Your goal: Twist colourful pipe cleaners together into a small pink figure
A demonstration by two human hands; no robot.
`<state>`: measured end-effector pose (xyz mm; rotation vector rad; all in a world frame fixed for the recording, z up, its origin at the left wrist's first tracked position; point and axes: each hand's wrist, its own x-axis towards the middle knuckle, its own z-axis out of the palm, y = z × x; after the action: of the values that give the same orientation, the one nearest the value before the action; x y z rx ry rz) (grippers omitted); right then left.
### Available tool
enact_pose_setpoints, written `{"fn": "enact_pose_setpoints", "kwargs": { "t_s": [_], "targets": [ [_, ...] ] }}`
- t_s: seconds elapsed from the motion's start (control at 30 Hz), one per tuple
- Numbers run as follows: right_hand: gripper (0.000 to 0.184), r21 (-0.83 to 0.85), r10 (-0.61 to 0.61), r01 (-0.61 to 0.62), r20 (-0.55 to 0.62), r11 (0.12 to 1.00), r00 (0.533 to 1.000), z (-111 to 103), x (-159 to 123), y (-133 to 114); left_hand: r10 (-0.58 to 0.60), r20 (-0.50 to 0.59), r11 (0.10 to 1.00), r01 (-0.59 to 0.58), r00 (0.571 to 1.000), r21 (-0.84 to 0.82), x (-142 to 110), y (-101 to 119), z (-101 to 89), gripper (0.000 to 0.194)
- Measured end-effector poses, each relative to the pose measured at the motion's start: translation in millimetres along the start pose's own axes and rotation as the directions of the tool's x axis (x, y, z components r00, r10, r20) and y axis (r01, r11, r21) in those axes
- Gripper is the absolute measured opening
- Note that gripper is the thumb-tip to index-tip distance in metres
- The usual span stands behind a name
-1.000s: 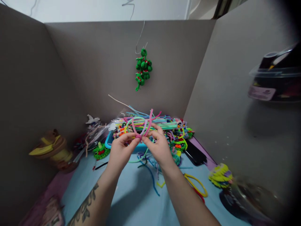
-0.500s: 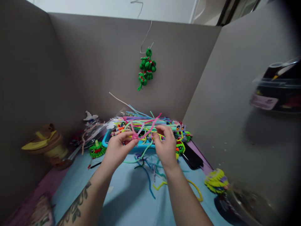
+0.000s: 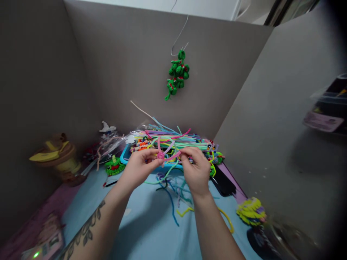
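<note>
Between both hands, above the table, is a pink coil of pipe cleaner (image 3: pixel 161 155) with pink, lilac and mint strands sticking out of it. My left hand (image 3: pixel 145 162) pinches the coil between thumb and fingers. The tip of a pink strand (image 3: pixel 172 157) is pinched by my right hand (image 3: pixel 195 164), which stretches it out to the right of the coil. A mint strand (image 3: pixel 165 177) curves down below the hands. Behind them, a blue tray (image 3: pixel 125 156) bears a heap of coloured pipe cleaners (image 3: pixel 187 139).
Loose blue and yellow pieces (image 3: pixel 173 209) lie on the light blue table cover (image 3: pixel 151 231). A green figure (image 3: pixel 114 165) sits left, a black phone-like object (image 3: pixel 223 184) right. Green figures (image 3: pixel 177 74) hang from a wire on the grey panel. A yellow bundle (image 3: pixel 251 211) lies at right.
My right hand let go near the coil, moved right and closed on the pink strand, drawing it from upright to nearly level. My left hand kept its pinch. The camera view shifted slightly.
</note>
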<state>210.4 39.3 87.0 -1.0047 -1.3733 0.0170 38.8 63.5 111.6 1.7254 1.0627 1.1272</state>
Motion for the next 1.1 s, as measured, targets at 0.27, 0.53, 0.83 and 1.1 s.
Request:
{"fn": "enact_pose_setpoints", "kwargs": {
  "t_s": [0.27,0.53,0.83,1.1],
  "targets": [
    [0.007,0.173,0.292,-0.319,0.163,0.932,0.942,-2.6,2.3,-3.9,-0.009,0.078,0.997,0.014,0.997,-0.071,-1.1,-3.1,-1.1,0.024],
    [0.007,0.183,0.334,-0.369,0.194,0.911,0.922,-2.3,3.1,-1.9,-0.023,0.173,0.994,0.041,0.985,-0.104,-0.7,-4.0,1.2,0.023],
    [0.009,0.168,0.424,-0.499,0.343,0.85,0.838,-3.9,7.2,-2.5,0.012,0.068,0.994,-0.005,0.998,-0.105,-0.2,-3.9,-0.6,0.018],
    [0.019,0.373,0.567,-0.706,0.423,0.602,0.707,5.8,5.6,1.9,0.062,-0.04,0.998,-0.063,0.997,-0.027,1.4,-8.8,3.3,0.018]
  ]
}}
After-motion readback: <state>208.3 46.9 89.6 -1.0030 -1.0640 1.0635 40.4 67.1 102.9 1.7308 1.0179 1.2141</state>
